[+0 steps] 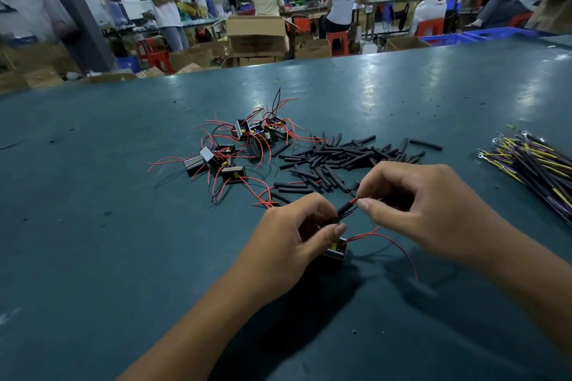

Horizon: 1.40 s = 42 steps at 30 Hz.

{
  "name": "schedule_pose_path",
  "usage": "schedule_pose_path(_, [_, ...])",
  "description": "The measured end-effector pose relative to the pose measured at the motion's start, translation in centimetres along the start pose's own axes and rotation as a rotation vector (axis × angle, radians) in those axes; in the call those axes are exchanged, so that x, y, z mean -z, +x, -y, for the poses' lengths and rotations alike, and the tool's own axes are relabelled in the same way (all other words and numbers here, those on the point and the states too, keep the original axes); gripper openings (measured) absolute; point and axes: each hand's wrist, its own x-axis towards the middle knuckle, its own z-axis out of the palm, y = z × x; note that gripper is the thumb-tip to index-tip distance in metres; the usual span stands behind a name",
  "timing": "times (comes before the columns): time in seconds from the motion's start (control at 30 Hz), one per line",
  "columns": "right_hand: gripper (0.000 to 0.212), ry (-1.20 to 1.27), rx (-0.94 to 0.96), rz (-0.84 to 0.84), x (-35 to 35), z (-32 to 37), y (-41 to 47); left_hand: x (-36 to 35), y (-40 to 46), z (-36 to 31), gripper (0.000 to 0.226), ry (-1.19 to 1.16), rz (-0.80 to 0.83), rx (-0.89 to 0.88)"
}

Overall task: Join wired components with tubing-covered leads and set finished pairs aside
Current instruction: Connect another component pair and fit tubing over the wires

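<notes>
Left hand (297, 235) grips a component (335, 252) and its tube (343, 210) just above the tabletop (93, 226); right hand (414, 204), beside it, pinches a red lead (353, 201).

We see a smooth, faintly glossy teal table (93, 164) carrying matt black tubing pieces (340, 155), glossy plastic-cased components (213, 158) with thin red plastic-coated wires (269, 145), and brown cardboard boxes (256, 34) beyond.

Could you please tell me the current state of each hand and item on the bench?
left hand: gripping a component and black tube
right hand: pinching a red wire end
components pile: loose, wires tangled
tubing pieces: scattered heap
lead bundle: lying untouched
</notes>
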Motion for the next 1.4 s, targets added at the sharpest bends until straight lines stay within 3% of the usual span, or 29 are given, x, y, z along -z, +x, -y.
schedule_pose_path(0.27, [0.007, -0.075, 0.068, 0.012, 0.1, 0.2, 0.1, 0.3, -0.1, 0.1, 0.013, 0.033, 0.021, -0.005])
schedule_pose_path(0.43, [0.018, -0.09, 0.145, 0.025, 0.1, 0.3, 0.3, 0.4, -0.1, 0.2, 0.013, -0.018, 0.028, 0.007])
schedule_pose_path(0.67, [0.009, -0.107, 0.193, 0.03, 0.0, -0.1, 0.3, 0.4, -0.1, 0.5, 0.011, -0.048, 0.021, 0.023])
schedule_pose_path(1.17, [0.008, -0.138, 0.27, 0.055, 0.0, -0.3, 0.4, -0.7, 0.0, 0.3, 0.016, -0.015, -0.132, -0.076])
schedule_pose_path(1.4, [0.005, -0.143, 0.271, 0.042, -0.1, -0.3, 0.4, -0.9, 0.1, 0.2, 0.007, 0.038, -0.2, -0.136])
